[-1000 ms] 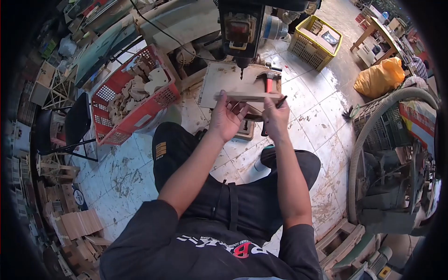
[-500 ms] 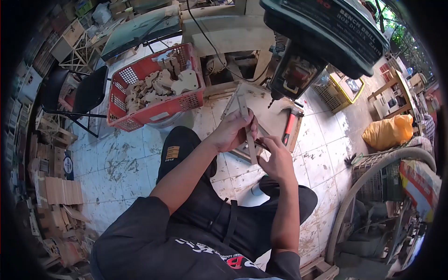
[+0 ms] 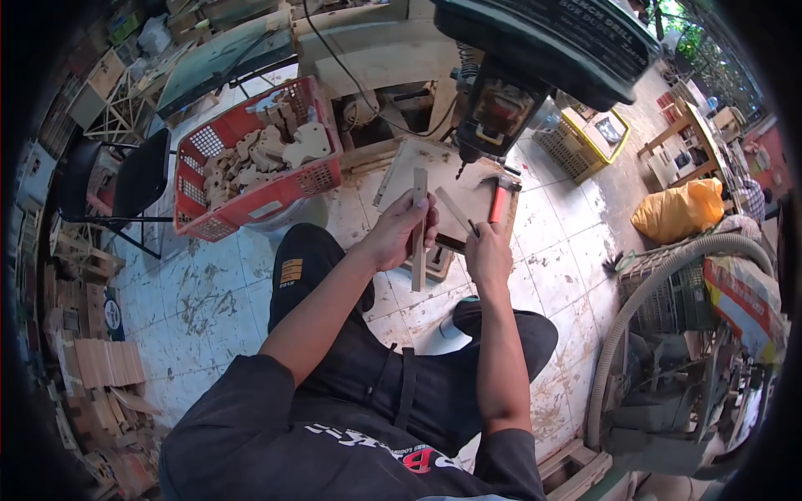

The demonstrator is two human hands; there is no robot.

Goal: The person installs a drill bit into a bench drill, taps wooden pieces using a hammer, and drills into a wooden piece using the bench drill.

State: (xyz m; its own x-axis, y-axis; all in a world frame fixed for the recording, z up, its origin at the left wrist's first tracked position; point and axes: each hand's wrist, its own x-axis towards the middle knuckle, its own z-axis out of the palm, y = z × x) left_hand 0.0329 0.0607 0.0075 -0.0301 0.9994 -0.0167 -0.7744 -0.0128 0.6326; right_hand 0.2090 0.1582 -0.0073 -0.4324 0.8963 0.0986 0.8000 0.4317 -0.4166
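White floor tiles (image 3: 217,317), streaked with brown marks, spread through a crowded workshop, and I take my clock from the space between my hands. At 1 o'clock looms the drill (image 3: 543,50), its bit (image 3: 459,171) pointing down above a pale table (image 3: 403,174). My left hand (image 3: 405,232) is closed around a wooden strip (image 3: 419,250), thumb on one side and fingers curled on the other; the strip runs from 12 to 6 o'clock, one end showing past the grip each way. My right hand (image 3: 489,250) is narrowed in a pinch on a slim dark stick (image 3: 474,227). A thin pale piece (image 3: 454,206) slants from those fingers toward 11 o'clock, apart from the wooden strip; I cannot tell whether it joins the stick. Just beyond my right hand, at its 12 o'clock, the hammer (image 3: 499,203) lies on the table, red handle toward me.

At 10 o'clock stands a red basket (image 3: 259,219) heaped with wooden cutouts (image 3: 267,159), and past it, nearer 9, a black chair (image 3: 140,179). A yellow crate (image 3: 572,154) sits at 2 o'clock, an orange bag (image 3: 681,209) at 3, and a ribbed hose (image 3: 632,313) bends down through 4. Stacked boards (image 3: 109,361) lie at 8.
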